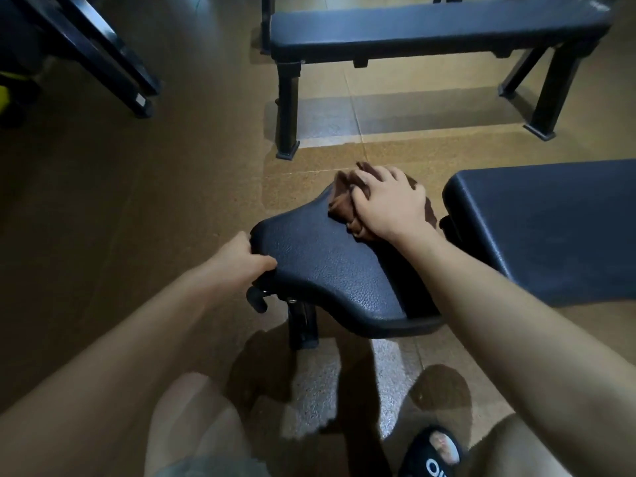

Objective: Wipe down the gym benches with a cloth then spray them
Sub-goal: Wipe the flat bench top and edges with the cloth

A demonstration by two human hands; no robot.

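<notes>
A black padded seat pad [330,270] of a gym bench fills the middle of the head view. A crumpled brown cloth [342,204] lies on its far end. My right hand [389,201] grips the cloth and presses it onto the pad. My left hand [241,259] holds the pad's near left edge, thumb on top and fingers curled under the rim. The bench's long back pad [550,228] stretches off to the right. No spray bottle is in view.
A second flat black bench [430,25] stands across the tan floor at the back. Black frame legs [103,60] of other equipment slant at the upper left. A black adjustment knob [256,299] sticks out under the seat. My sandalled foot [437,449] is at the bottom.
</notes>
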